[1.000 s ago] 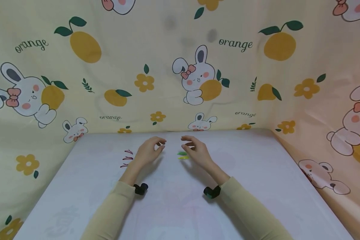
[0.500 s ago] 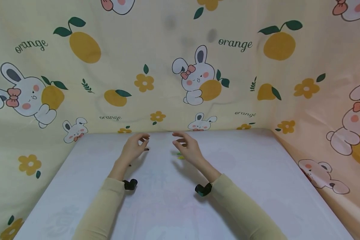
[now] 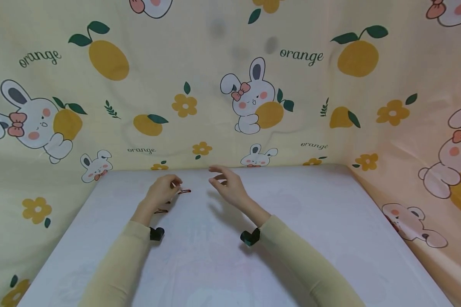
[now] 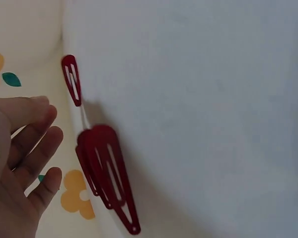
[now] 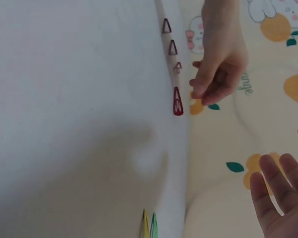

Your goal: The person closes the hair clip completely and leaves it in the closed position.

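Note:
In the head view my left hand [image 3: 160, 194] hovers over red snap hair clips near the back of the table, with loosely bent fingers. One red snap hair clip [image 3: 184, 192] lies just right of its fingertips; another red clip [image 3: 161, 211] shows below the hand, which partly hides the rest. From the left wrist, a single clip [image 4: 71, 80] lies apart from several overlapping red clips [image 4: 109, 166], and nothing shows between the fingers. My right hand [image 3: 230, 185] hangs above the table with relaxed fingers, holding nothing. Yellow [image 5: 145, 224] and green [image 5: 154, 225] clips lie below it.
The white tabletop [image 3: 211, 264] reaches to a backdrop cloth [image 3: 199, 51] printed with rabbits and oranges, which also rises along both sides. A black wrist camera [image 3: 157, 234] is on the left wrist, another camera [image 3: 250, 237] on the right.
Both hands have shifted left. One red clip has come into view right of the left hand, while the right hand and wrist now hide the green and yellow clips in the head view.

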Tool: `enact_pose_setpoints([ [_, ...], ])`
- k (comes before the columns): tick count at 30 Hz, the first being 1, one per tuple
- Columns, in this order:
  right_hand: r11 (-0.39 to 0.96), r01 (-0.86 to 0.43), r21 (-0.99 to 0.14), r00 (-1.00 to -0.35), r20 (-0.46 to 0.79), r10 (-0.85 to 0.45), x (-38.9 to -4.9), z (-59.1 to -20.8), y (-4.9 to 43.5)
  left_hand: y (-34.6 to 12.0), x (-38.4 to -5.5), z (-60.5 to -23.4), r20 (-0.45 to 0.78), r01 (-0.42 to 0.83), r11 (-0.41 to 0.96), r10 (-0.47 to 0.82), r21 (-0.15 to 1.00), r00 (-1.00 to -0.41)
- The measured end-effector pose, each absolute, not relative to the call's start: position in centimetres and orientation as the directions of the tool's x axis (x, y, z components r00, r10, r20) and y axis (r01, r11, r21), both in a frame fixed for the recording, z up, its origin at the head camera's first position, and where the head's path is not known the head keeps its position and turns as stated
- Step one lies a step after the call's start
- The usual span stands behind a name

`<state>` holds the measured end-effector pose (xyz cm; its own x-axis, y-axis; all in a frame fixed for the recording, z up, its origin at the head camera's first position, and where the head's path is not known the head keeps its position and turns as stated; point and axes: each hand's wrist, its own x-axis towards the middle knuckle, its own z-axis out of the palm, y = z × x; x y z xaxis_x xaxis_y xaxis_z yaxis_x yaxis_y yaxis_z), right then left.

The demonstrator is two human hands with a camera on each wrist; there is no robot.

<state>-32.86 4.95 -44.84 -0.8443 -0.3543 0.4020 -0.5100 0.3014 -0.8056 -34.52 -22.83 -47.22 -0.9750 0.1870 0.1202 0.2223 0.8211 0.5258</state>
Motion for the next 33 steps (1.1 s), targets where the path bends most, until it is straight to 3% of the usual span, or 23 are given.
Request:
enact_pose_setpoints([
  [13,0.464,-0.519,-0.718,-0.825,0.277,-0.493,-34.3,-46.2,2.7,-23.1,-35.5,-47.4,-0.023,0.189,0.888,0.219,0.42,-0.975],
  [25,0.568,-0.434,-0.699,-0.851,0.113,-0.512,-35.5,-47.1,1.1,-22.9,-36.2,-48.3,-0.027,0.218,0.895,0.247,0.388,-0.969],
  [33,0.595,-0.453,-0.664,-0.838,0.089,-0.539,-36.1,-47.8,0.0,-22.4,-36.1,-48.1,-0.014,0.233,0.897,0.257,0.376,-0.966],
])
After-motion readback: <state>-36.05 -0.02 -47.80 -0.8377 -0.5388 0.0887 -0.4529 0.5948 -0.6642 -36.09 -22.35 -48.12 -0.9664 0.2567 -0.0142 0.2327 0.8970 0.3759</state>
